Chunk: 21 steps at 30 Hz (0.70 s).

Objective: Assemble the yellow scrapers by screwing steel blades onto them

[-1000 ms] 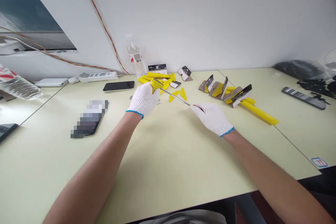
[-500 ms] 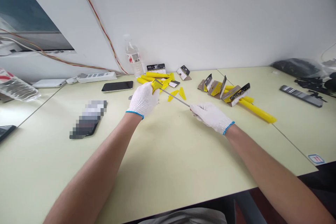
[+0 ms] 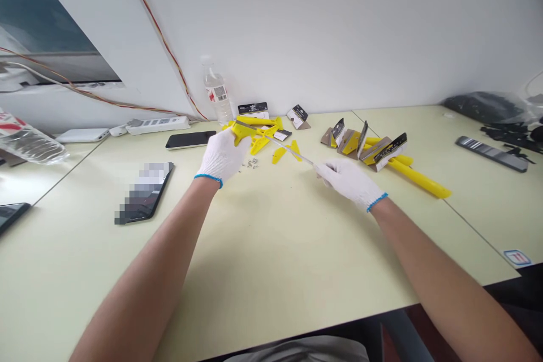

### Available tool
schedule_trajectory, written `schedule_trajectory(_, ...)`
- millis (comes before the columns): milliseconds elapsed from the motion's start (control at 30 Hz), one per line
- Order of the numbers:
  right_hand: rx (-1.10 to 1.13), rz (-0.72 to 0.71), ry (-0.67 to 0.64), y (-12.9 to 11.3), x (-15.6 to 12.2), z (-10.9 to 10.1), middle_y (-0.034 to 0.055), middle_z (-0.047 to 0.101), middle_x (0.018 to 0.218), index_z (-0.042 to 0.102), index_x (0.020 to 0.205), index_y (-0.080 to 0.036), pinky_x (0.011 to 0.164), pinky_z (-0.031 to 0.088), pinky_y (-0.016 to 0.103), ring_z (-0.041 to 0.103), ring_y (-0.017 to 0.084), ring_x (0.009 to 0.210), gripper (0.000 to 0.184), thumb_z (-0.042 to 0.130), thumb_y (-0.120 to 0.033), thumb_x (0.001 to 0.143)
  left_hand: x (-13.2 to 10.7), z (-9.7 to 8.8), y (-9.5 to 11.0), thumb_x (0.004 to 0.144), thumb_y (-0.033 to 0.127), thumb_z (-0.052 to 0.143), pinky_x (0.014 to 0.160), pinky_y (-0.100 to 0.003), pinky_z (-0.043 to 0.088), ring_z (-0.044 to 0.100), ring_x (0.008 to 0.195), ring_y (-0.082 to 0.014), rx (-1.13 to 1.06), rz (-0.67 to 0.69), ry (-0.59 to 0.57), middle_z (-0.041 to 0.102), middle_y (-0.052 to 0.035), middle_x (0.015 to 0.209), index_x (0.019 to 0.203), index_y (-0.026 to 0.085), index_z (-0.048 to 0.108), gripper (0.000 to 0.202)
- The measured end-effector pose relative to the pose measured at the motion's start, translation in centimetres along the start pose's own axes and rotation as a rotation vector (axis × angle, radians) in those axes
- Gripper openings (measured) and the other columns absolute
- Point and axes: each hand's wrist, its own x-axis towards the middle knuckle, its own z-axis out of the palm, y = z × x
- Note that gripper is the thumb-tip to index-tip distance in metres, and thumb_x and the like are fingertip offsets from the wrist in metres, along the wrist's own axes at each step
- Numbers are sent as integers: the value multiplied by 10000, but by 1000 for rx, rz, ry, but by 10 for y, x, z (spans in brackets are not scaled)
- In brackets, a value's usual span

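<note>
My left hand (image 3: 221, 157), in a white knit glove with a blue cuff, grips a yellow plastic part (image 3: 242, 134). A thin steel rod (image 3: 280, 144) runs from that part across to my right hand (image 3: 348, 182), also gloved, whose fingers pinch its near end. Several tiny metal screws (image 3: 253, 163) lie just beyond my left hand. More yellow plastic pieces (image 3: 280, 153) sit close by on the pale green table (image 3: 271, 249). Whether the rod passes through the yellow part is hidden behind my left fingers.
Cardboard-backed packs (image 3: 373, 150) and a long yellow bar (image 3: 418, 179) lie to the right. A water bottle (image 3: 217, 93), power strip (image 3: 156, 124) and black phone (image 3: 190, 139) stand along the wall. A pixelated dark object (image 3: 144, 195) lies left of my left hand.
My hands have moved apart, the left one further left and the right one further right. The rod now spans a longer visible stretch, and the yellow part has turned in my left hand.
</note>
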Motion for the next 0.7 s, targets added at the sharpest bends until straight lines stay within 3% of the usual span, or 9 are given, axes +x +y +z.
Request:
schedule_trajectory(100,-233,-18,175,12,8,-16,68,687,872,672,909,-139,698,361,255,593,171,780,473,488,-523,1116,3,-14,-6,943,445,614,791,-402,531,667,798,-263,13,-107,24,722,-100,875,884,193,632,259)
schedule_trajectory(200,-458,60,212,25,16,-24,104,742,1047,736,1040,-143,783,388,289,663,243,943,378,496,-417,1140,5,-22,-9,959,476,585,755,-408,528,697,784,-287,-16,-148,0,713,-101,811,798,210,602,311)
schedule_trajectory(333,-620,116,186,33,19,-17,125,735,1103,785,1116,-154,845,416,334,679,287,1023,403,455,-380,1157,6,-25,-10,954,468,596,728,-397,549,731,738,-295,-96,-175,-49,706,-89,749,781,209,599,312)
schedule_trajectory(467,-709,134,351,16,11,-3,159,678,1248,782,1279,-179,891,429,392,622,360,1137,349,545,-365,1102,6,-27,-6,943,457,608,733,-386,552,726,710,-276,-73,-171,-39,707,-64,705,844,212,643,267)
schedule_trajectory(567,-643,-102,378,-18,11,13,165,669,1256,783,1286,-171,923,425,393,585,330,1137,320,605,-318,1065,5,-29,-3,953,478,600,721,-379,558,728,714,-267,-97,-164,-67,718,-65,717,896,206,685,291)
schedule_trajectory(633,-578,-342,212,-50,18,27,154,686,1166,801,1161,-139,969,426,381,597,283,1095,271,585,-277,1073,5,-28,-5,965,492,595,735,-387,567,736,718,-264,-103,-154,-102,720,-73,717,894,196,699,322)
schedule_trajectory(700,-517,-495,47,-85,31,43,132,693,1211,796,1172,-146,980,442,363,614,279,1155,255,600,-260,1057,5,-27,-11,977,504,594,743,-395,576,743,720,-264,-113,-137,-124,721,-82,714,895,185,709,348)
